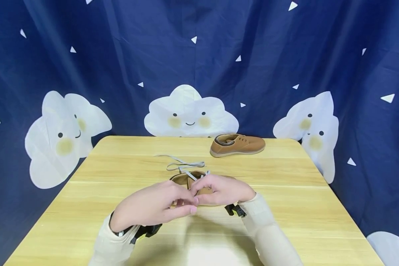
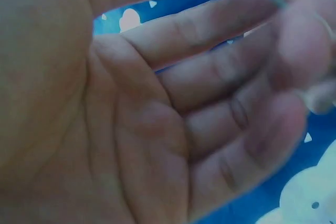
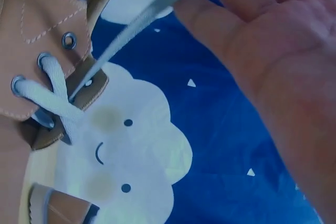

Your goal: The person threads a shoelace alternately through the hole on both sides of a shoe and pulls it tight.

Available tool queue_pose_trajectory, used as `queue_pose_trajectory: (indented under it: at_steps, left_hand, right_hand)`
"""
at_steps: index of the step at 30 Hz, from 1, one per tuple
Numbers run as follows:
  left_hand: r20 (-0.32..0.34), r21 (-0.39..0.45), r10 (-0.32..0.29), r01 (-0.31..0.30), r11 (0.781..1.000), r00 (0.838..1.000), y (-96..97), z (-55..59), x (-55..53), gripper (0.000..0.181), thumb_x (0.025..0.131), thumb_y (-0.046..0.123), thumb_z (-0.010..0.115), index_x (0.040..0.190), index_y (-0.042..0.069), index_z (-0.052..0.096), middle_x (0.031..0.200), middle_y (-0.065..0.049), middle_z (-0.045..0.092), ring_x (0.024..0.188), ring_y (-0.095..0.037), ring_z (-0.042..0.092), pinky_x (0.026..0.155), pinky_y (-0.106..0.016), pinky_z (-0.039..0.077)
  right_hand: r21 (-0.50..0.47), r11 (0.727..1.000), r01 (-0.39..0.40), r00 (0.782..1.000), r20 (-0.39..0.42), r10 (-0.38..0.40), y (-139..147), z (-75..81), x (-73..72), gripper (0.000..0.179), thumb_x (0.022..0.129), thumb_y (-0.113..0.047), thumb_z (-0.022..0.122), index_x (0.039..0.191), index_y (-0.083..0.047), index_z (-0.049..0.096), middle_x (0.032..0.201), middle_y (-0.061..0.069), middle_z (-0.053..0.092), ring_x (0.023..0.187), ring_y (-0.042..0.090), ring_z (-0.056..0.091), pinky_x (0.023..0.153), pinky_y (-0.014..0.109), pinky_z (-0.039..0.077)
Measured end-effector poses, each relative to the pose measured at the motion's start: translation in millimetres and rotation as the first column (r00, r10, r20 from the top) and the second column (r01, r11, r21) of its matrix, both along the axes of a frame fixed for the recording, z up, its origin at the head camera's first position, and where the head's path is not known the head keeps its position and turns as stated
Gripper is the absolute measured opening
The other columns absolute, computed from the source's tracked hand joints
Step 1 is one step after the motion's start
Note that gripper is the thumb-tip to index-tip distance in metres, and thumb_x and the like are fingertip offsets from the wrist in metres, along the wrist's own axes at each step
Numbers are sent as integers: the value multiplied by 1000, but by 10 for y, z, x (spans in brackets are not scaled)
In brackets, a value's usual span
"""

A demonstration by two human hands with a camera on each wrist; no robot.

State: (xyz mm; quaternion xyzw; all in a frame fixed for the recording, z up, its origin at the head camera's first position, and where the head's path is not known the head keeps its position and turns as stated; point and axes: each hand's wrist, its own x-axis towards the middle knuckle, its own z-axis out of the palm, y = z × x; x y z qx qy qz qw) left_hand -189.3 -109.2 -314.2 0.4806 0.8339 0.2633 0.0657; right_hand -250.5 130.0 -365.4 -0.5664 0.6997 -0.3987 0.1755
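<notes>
My right hand (image 1: pixel 221 189) is pinching a grey lace (image 3: pixel 139 24); whether my bent-fingered left hand (image 1: pixel 151 203) is gripping it too, I cannot tell. The lace is rising taut from a tan shoe (image 3: pixel 42 30) lying midway between the worktop's (image 1: pixel 99 173) side edges. A second shoe (image 1: pixel 237 145) is sitting by the far edge, right of centre.

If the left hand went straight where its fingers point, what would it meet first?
Most likely the right hand, directly ahead of the left hand; whether they touch is unclear.
</notes>
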Motion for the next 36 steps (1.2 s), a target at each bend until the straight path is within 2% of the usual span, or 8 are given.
queue_pose_trajectory:
  at_steps: [4,7,13,17,20,26,32,36]
  left_hand:
    - [51,84,140,-144,986,989,-89,-54,-192,24,105,42,57,124,30,68,85,19,66,70,0,56,65,-22,51]
    - [22,148,252,-253,956,967,-117,-126,-385,21,105,37,60,121,26,70,83,17,68,72,-3,59,65,-25,51]
    - [-17,76,290,-288,955,957,55,-423,-720,18,100,23,66,109,11,76,80,9,69,67,-2,58,61,-22,51]
    - [12,-26,269,-269,963,963,188,-636,-835,13,95,21,74,104,13,77,76,9,67,61,-3,56,56,-23,48]
    - [-25,-81,278,-279,957,960,240,-764,-884,7,91,23,79,94,18,76,72,12,62,61,-2,53,57,-22,45]
    - [-22,-90,278,-279,956,960,293,-851,-894,15,87,18,83,80,19,70,71,9,56,65,-6,50,60,-24,41]
    - [-26,-70,282,-284,956,959,303,-872,-893,15,86,12,83,86,16,69,73,9,56,67,-5,51,64,-23,45]
    - [-41,-67,279,-281,957,959,310,-874,-889,16,87,9,81,88,15,67,75,9,57,68,-5,51,67,-23,46]
  right_hand:
    - [-114,984,139,987,99,-128,53,-15,-30,16,104,-8,59,102,-7,75,92,11,71,86,13,64,81,27,57]
    - [-184,942,282,952,175,-251,86,-28,-44,16,103,-6,60,105,-2,75,87,20,69,77,14,64,70,27,56]
    - [-269,837,476,875,239,-421,106,-71,-87,19,102,-4,60,114,6,72,76,26,63,64,7,63,58,27,51]
    - [-236,780,580,814,202,-544,122,-86,-108,18,102,-7,62,112,3,73,76,21,63,65,5,60,59,23,46]
    - [-191,764,617,787,175,-592,127,-95,-128,17,103,-10,62,112,-1,73,77,16,65,67,10,61,63,23,50]
    - [-111,753,648,761,71,-645,134,-121,-171,13,105,-13,60,102,-5,71,80,7,64,70,28,61,64,23,49]
    - [11,759,651,751,-149,-643,119,-183,-228,15,106,-12,57,100,-4,68,87,4,61,76,12,52,72,24,46]
    - [17,774,633,742,-297,-601,84,-252,-267,14,103,-1,56,94,-4,65,86,2,56,79,12,48,74,25,44]
